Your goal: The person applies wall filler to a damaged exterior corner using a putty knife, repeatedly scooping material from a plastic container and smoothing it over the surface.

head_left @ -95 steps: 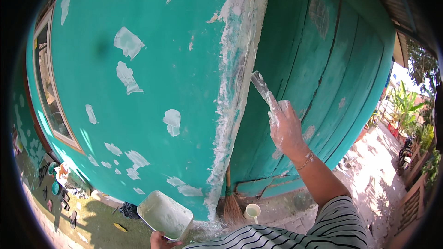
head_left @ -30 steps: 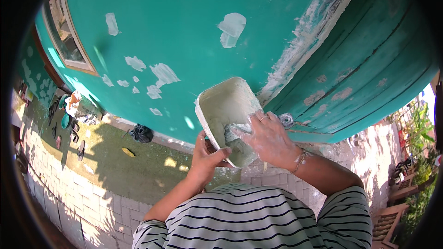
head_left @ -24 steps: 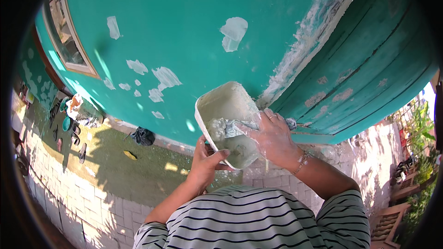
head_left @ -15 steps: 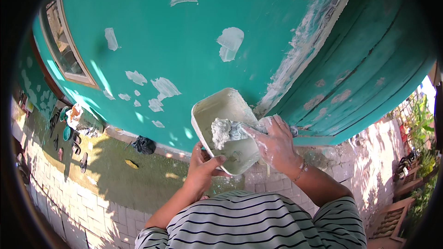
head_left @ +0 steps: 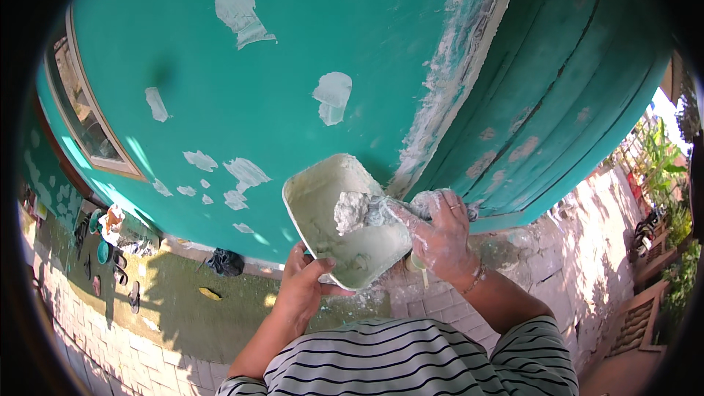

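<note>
My left hand (head_left: 299, 282) grips the lower left edge of a white rectangular plastic tub (head_left: 291, 207), its thumb over the rim. The tub is tilted, and its inner walls are smeared with white putty. In my right hand (head_left: 442, 243), whose fingers are wrapped round it, is a putty knife (head_left: 381, 210). A thick lump of putty (head_left: 350, 213) sits on the blade end, over the tub's opening. My fingers hide part of the handle, and white smears coat that hand.
Ahead rises a green wall (head_left: 293, 51) with pale putty patches and a rough white strip (head_left: 455, 66) along its corner. A framed window (head_left: 92, 103) is at the left. On the ground lie a black bag (head_left: 226, 262) and several sandals (head_left: 120, 273). Wooden furniture (head_left: 634, 323) stands at the right.
The view has shifted, so the wall patches sit lower and further left. The tub has come slightly left and down in the picture; the loaded knife stays over it. Both hands keep their hold.
</note>
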Action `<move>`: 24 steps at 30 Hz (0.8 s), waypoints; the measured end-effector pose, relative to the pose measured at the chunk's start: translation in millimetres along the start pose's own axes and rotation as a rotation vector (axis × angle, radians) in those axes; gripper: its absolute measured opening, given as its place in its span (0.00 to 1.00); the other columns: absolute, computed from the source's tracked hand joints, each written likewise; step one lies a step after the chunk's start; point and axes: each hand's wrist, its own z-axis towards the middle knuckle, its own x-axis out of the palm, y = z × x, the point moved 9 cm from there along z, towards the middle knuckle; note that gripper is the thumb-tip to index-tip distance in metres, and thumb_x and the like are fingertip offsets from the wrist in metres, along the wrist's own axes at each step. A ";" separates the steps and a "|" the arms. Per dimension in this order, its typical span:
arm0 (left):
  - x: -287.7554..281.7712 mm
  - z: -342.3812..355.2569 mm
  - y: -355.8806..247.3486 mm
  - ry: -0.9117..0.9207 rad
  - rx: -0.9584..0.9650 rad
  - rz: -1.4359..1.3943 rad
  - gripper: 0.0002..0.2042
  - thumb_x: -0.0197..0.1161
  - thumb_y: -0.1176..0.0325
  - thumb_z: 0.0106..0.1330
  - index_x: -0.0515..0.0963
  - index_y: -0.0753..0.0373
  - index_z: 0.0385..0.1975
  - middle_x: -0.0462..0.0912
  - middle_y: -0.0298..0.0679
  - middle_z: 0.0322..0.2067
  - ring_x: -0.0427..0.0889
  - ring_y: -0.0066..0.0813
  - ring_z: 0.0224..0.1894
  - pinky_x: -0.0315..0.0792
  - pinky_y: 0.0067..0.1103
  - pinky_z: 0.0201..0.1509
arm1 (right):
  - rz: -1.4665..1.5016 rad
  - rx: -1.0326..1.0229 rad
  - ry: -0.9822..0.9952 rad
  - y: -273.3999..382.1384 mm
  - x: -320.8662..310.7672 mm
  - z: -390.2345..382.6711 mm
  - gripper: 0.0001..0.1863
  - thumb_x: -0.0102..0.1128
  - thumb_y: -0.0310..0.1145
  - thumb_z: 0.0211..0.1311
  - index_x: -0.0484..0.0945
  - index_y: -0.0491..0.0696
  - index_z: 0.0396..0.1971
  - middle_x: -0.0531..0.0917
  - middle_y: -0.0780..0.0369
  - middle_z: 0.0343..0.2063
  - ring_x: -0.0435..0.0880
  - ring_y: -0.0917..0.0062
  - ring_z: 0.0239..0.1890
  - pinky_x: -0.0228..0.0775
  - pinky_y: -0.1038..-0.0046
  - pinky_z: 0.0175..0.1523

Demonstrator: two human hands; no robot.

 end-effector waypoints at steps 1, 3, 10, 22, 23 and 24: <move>0.9 0.6 -0.7 0.004 -0.001 0.007 0.34 0.63 0.71 0.59 0.53 0.75 0.62 0.73 0.57 0.54 0.83 0.48 0.49 0.89 0.39 0.35 | 0.020 0.015 -0.004 -1.5 -0.8 -0.1 0.31 0.62 0.29 0.48 0.81 0.62 0.58 0.74 0.57 0.40 0.72 0.59 0.44 0.65 0.58 0.50; 1.7 0.5 -1.2 0.007 -0.005 0.019 0.34 0.62 0.70 0.60 0.53 0.75 0.62 0.72 0.57 0.54 0.83 0.49 0.50 0.89 0.40 0.35 | 0.063 0.045 -0.008 -4.2 -0.5 -1.2 0.31 0.62 0.28 0.49 0.81 0.62 0.58 0.74 0.57 0.40 0.72 0.59 0.44 0.65 0.59 0.50; -0.2 5.2 -2.6 0.003 -0.011 -0.006 0.35 0.64 0.70 0.59 0.53 0.76 0.63 0.72 0.57 0.54 0.83 0.50 0.50 0.89 0.41 0.34 | 0.120 0.088 -0.075 -9.9 -7.2 1.1 0.31 0.58 0.23 0.42 0.85 0.54 0.52 0.71 0.54 0.32 0.71 0.57 0.37 0.67 0.59 0.44; 1.5 10.3 -11.0 0.053 -0.034 -0.008 0.34 0.64 0.70 0.59 0.55 0.76 0.61 0.71 0.57 0.55 0.83 0.52 0.50 0.88 0.44 0.34 | 0.135 0.101 -0.064 -10.4 -18.8 4.3 0.29 0.60 0.24 0.42 0.86 0.54 0.51 0.74 0.56 0.34 0.74 0.59 0.39 0.69 0.60 0.43; 1.8 11.0 -12.2 0.056 -0.039 -0.004 0.34 0.63 0.69 0.59 0.55 0.76 0.61 0.70 0.57 0.55 0.82 0.52 0.51 0.88 0.44 0.35 | 0.078 0.073 -0.070 -9.6 -17.8 4.1 0.29 0.60 0.25 0.42 0.86 0.55 0.51 0.73 0.56 0.34 0.74 0.58 0.39 0.68 0.60 0.43; 2.6 11.9 -13.5 0.060 -0.043 -0.001 0.34 0.63 0.69 0.59 0.55 0.76 0.61 0.70 0.57 0.55 0.82 0.53 0.51 0.88 0.45 0.35 | 0.022 0.045 -0.076 -8.1 -18.0 4.1 0.30 0.60 0.25 0.42 0.86 0.56 0.51 0.73 0.56 0.34 0.74 0.58 0.39 0.68 0.60 0.43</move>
